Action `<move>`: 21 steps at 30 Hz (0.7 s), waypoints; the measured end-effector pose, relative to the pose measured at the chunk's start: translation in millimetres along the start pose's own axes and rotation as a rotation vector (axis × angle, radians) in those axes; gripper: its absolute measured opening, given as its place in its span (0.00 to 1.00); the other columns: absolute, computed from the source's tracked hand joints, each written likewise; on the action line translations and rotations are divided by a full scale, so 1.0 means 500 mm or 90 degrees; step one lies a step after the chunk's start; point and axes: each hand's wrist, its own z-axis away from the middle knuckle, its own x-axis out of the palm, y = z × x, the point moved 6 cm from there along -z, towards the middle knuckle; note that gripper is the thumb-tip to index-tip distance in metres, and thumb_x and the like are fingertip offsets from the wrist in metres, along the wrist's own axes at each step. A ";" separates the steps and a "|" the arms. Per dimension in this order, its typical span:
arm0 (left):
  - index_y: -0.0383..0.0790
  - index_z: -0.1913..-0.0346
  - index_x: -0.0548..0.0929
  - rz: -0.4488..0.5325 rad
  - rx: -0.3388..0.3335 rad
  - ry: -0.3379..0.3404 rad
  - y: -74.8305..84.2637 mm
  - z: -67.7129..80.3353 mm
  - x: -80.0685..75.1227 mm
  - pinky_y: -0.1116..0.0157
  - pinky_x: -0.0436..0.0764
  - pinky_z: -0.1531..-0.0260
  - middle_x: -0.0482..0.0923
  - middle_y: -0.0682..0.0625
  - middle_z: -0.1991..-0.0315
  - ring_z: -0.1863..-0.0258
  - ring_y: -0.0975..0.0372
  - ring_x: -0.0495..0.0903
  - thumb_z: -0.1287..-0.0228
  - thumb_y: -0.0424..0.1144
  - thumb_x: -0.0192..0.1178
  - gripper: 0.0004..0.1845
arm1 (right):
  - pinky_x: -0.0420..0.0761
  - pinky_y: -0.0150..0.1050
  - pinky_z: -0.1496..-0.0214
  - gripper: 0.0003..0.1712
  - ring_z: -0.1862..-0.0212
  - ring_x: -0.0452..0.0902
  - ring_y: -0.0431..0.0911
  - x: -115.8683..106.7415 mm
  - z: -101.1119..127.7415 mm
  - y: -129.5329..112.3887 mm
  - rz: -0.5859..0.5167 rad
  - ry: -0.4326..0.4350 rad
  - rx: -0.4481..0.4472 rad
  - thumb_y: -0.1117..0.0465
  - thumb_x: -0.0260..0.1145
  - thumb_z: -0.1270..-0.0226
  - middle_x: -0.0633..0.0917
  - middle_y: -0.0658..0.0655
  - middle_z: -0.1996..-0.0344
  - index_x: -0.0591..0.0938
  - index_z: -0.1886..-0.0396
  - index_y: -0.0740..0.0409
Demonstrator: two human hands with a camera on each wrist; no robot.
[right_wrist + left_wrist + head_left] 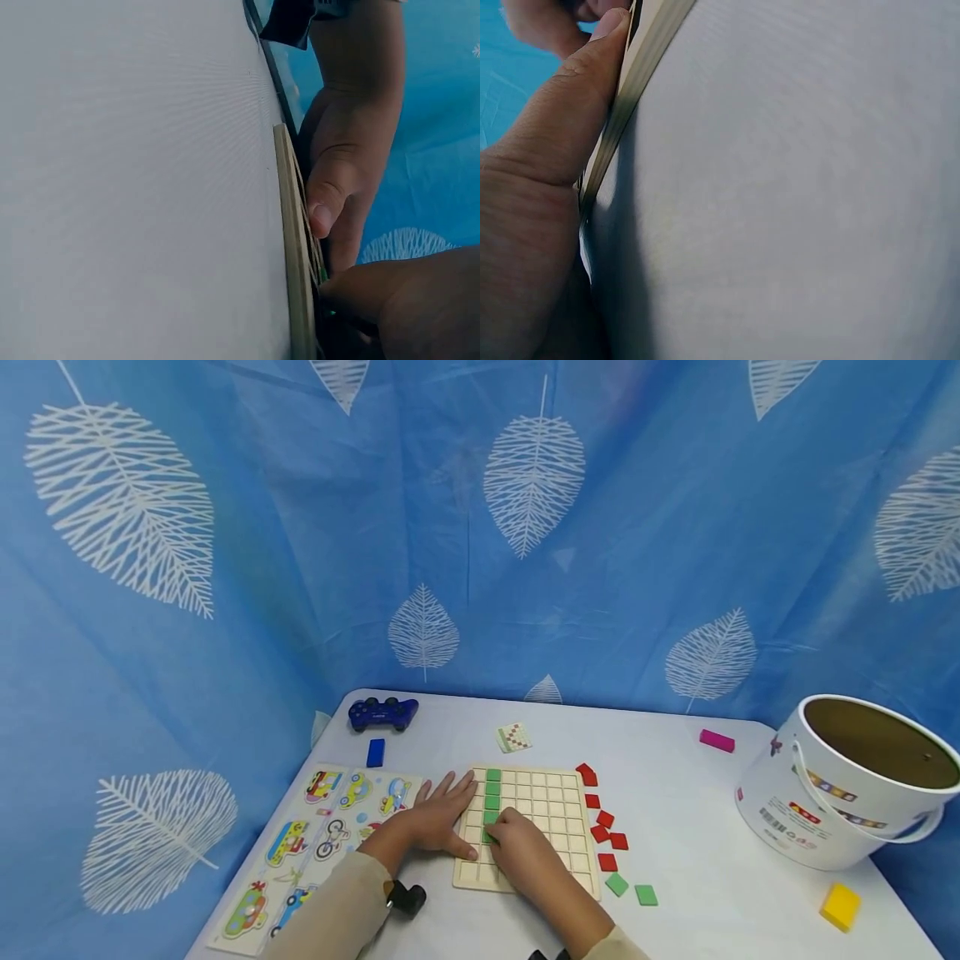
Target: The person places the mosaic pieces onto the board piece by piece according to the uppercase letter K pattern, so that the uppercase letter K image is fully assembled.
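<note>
Fingers of the right hand [525, 852] curl down onto a green tile [488, 837] in the left column of the grid board [555, 827], pressing or pinching it; the exact grip cannot be told from the head view. Left hand [438, 818] lies flat, fingers spread, on the board's left edge. Three more green tiles [492, 789] fill the cells above in the same column. Head view alone shows the layout: the board sits on a white table [675, 827], red tiles [604, 827] lie loose just beside its right edge, two green tiles [630, 889] near its lower right corner. A vehicle puzzle [315, 843] lies to the left, a blue controller [382, 713] and a blue block [376, 752] beyond it, a small card [513, 737] behind the board. A white bucket [847, 793], a pink block [717, 741] and a yellow block [840, 906] stand well apart to the right.

Left wrist view shows only the thumb [570, 112] against the board's thin edge. Right wrist view shows that edge side-on, with the left thumb resting on it and a sliver of green under the right fingers.
</note>
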 end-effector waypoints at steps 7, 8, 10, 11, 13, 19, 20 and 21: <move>0.49 0.14 0.46 0.003 0.004 0.001 0.006 0.001 -0.004 0.38 0.35 0.20 0.34 0.54 0.12 0.14 0.49 0.32 0.51 0.77 0.70 0.70 | 0.85 0.41 0.46 0.13 0.51 0.83 0.42 -0.057 0.045 0.063 -0.060 -0.002 0.035 0.60 0.73 0.32 0.86 0.48 0.53 0.91 0.49 0.54; 0.49 0.13 0.46 0.007 0.005 0.000 0.007 0.001 -0.004 0.38 0.35 0.20 0.34 0.54 0.12 0.14 0.50 0.32 0.51 0.77 0.70 0.70 | 0.84 0.41 0.47 0.13 0.53 0.81 0.40 -0.072 0.058 0.091 -0.075 0.006 0.063 0.59 0.74 0.33 0.86 0.46 0.53 0.90 0.49 0.52; 0.49 0.13 0.46 0.012 0.006 0.000 0.010 0.001 -0.004 0.38 0.35 0.20 0.34 0.55 0.12 0.14 0.50 0.32 0.51 0.76 0.71 0.70 | 0.82 0.40 0.51 0.14 0.57 0.78 0.38 -0.104 0.089 0.151 -0.095 0.015 0.120 0.58 0.76 0.35 0.85 0.44 0.55 0.90 0.50 0.50; 0.49 0.13 0.45 0.013 0.006 -0.001 0.011 0.001 -0.004 0.38 0.35 0.20 0.34 0.55 0.12 0.14 0.50 0.32 0.51 0.76 0.71 0.70 | 0.81 0.39 0.51 0.14 0.57 0.77 0.38 -0.119 0.107 0.181 -0.099 0.012 0.149 0.57 0.77 0.36 0.84 0.43 0.56 0.90 0.51 0.48; 0.49 0.13 0.45 0.012 0.005 -0.005 0.010 0.000 -0.001 0.38 0.34 0.20 0.34 0.55 0.12 0.14 0.50 0.31 0.51 0.77 0.71 0.70 | 0.80 0.40 0.51 0.14 0.57 0.76 0.39 -0.142 0.147 0.234 -0.100 -0.013 0.195 0.57 0.80 0.39 0.84 0.43 0.57 0.89 0.54 0.46; 0.49 0.14 0.46 0.012 0.001 -0.005 0.010 0.006 -0.005 0.38 0.35 0.20 0.35 0.54 0.12 0.14 0.49 0.32 0.51 0.76 0.71 0.70 | 0.78 0.40 0.53 0.19 0.58 0.72 0.41 -0.146 0.227 0.306 -0.104 -0.116 0.275 0.51 0.86 0.50 0.79 0.43 0.61 0.86 0.60 0.40; 0.48 0.14 0.46 0.014 0.000 -0.003 0.011 0.007 -0.007 0.38 0.35 0.20 0.35 0.53 0.12 0.14 0.49 0.32 0.51 0.76 0.72 0.70 | 0.78 0.39 0.53 0.19 0.58 0.72 0.41 -0.143 0.231 0.307 -0.108 -0.119 0.276 0.51 0.86 0.50 0.79 0.43 0.61 0.86 0.60 0.40; 0.48 0.14 0.46 0.013 0.000 -0.002 0.010 0.008 -0.008 0.37 0.35 0.20 0.35 0.53 0.12 0.14 0.49 0.33 0.51 0.76 0.72 0.70 | 0.78 0.40 0.53 0.19 0.58 0.72 0.41 -0.140 0.234 0.305 -0.107 -0.117 0.271 0.51 0.86 0.50 0.79 0.44 0.61 0.85 0.60 0.41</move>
